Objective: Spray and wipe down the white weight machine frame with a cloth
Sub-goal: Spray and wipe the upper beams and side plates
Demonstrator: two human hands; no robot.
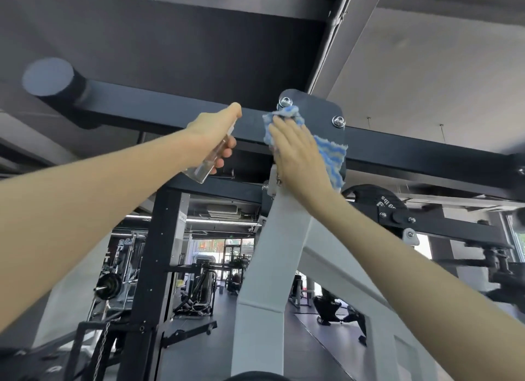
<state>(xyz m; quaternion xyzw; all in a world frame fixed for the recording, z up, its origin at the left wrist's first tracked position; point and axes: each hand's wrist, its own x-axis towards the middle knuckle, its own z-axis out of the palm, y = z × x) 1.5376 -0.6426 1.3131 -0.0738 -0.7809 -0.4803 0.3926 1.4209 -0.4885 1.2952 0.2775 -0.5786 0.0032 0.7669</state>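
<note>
Gym gear fills the room far back, over a dark floor [255, 341] and under a dark ceiling [170, 34]. Up close, the left grip [217, 133] is curled round a clear spray bottle [206, 166]. The bottle tilts, with its base down toward the arm and its top up near a long black bar [156, 107]. The right grip [298, 156] is flat, with straight fingers. It presses a blue and white cloth [331, 153] on a dark plate [318, 107]. The cloth pokes out above the fingertips and on the right side of the hand. Two shiny bolts [338, 121] sit on the plate. One is right at the cloth's top edge, and the other is off to the right. The plate is fixed on the bar, which runs from side to side. The white frame [272, 238] starts just under the plate, below the right palm, and goes down in two wide legs. A black weight disc [366, 194] sits behind the right arm.
</note>
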